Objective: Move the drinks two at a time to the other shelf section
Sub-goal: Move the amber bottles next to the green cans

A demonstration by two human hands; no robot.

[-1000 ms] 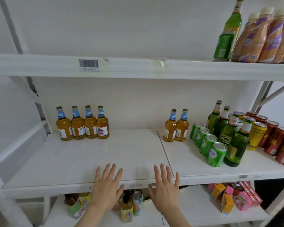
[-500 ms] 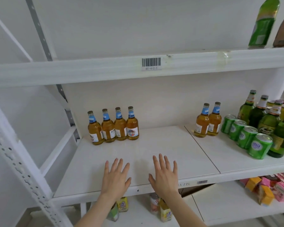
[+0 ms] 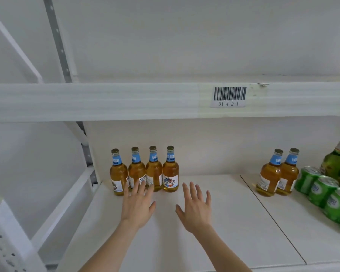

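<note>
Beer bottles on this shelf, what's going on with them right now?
A person reaches the left hand and right hand, both open and empty, toward four amber bottles lined up at the back of the left shelf section. The left fingers overlap the row in view; contact is unclear. In the right section stand two matching bottles beside green cans.

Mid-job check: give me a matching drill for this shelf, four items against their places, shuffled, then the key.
Items:
1. row of four amber bottles
2. pair of amber bottles
3. green cans
4. barcode label

Places:
A. front edge of the upper shelf
B. far right edge of the view
C. back of the left section
D. just right of the seam between the boards

Pairs: 1-C; 2-D; 3-B; 4-A.
</note>
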